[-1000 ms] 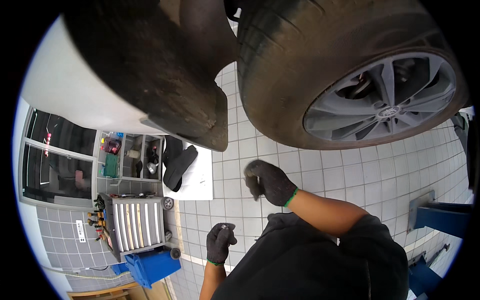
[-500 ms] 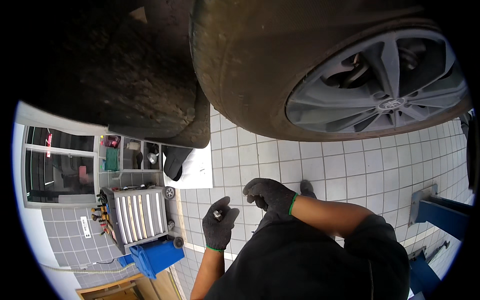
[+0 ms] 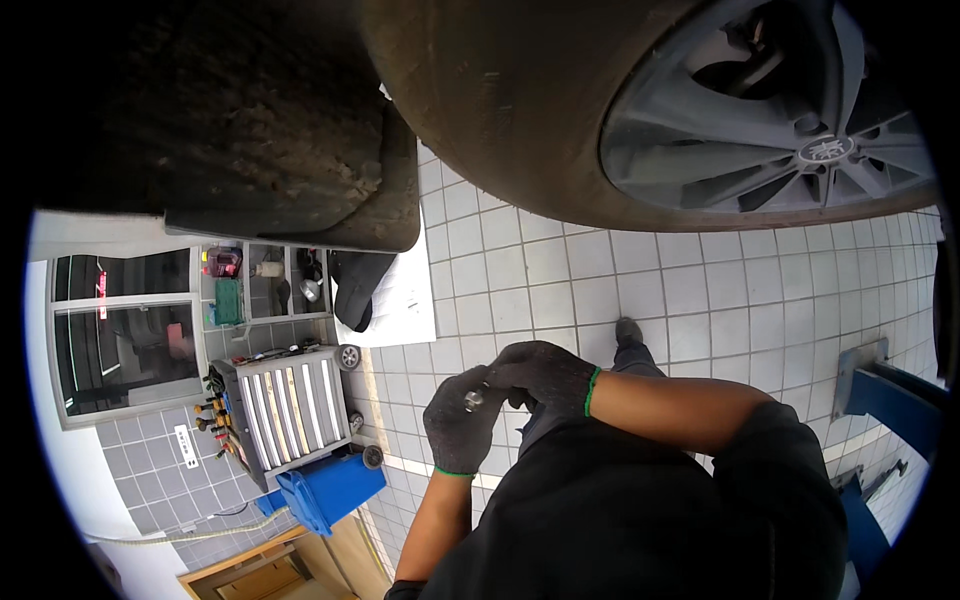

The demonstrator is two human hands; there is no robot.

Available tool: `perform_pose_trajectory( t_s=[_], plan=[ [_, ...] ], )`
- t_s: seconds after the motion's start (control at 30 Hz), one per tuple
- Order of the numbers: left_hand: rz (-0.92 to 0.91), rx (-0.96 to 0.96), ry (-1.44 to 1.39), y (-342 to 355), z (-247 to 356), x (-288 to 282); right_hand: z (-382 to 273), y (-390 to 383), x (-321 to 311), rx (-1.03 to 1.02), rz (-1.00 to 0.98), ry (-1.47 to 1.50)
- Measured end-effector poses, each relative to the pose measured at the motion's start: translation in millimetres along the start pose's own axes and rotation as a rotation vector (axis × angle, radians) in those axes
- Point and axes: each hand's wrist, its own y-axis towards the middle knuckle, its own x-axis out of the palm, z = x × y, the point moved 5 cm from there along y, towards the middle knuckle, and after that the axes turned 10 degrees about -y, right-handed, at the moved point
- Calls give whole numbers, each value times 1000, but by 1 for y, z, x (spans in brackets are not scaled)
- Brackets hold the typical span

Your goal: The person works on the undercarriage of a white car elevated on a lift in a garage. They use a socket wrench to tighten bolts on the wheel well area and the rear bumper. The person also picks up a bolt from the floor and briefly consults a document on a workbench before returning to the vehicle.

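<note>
My left hand (image 3: 457, 423), in a dark glove with a green cuff, holds a small shiny metal piece (image 3: 473, 400), perhaps a bolt. Against it is my right hand (image 3: 535, 378), gloved alike, its fingers curled at the tips of the left; whatever they grip is hidden. Above both hangs a raised car wheel with a dark tyre (image 3: 500, 120) and a grey spoked rim (image 3: 760, 170). A muddy dark wheel-arch liner with a flap (image 3: 340, 180) sits to its left.
At left stand a tool cart (image 3: 290, 408), a blue bin (image 3: 330, 495) and shelves of containers (image 3: 228, 300). A white board (image 3: 405, 315) bears dark padded items (image 3: 355, 295). Blue steel lift parts (image 3: 890, 400) are at right. My shoe (image 3: 628, 332) is on the tiled floor (image 3: 540, 280).
My right hand has come over to my left, and the two now touch. My foot has come into view on the floor, and the wheel sits higher in the picture.
</note>
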Motion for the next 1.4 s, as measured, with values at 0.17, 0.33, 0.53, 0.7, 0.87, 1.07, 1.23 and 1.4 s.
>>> perform_pose_trajectory(
  t_s=[0.17, 0.33, 0.53, 0.7, 0.87, 1.07, 1.23, 1.4],
  plan=[
    [-30, -131, -175, -8, -34, -19, 12, 7, 20, -13, -33, -19],
    [122, -406, -819, -10, -73, -50, 7, 19, 51, -110, -48, 113],
    [252, -480, -653, -7, -90, -90, -106, 44, -1, -915, 856, -533],
    [224, -492, -723, -6, -78, -74, -203, 102, -45, -1014, 1076, -562],
    [211, -549, -680, -24, -84, -51, -212, 109, -44, -1153, 1207, -769],
    [187, -632, -641, -23, -86, -38, -196, 82, -39, -1153, 1086, -761],
    [165, -516, -594, -7, -87, -34, -173, 108, -56, -1007, 1230, -927],
    [166, -507, -603, -6, -84, -39, -229, 129, -65, -1087, 1465, -1026]
  ],
)
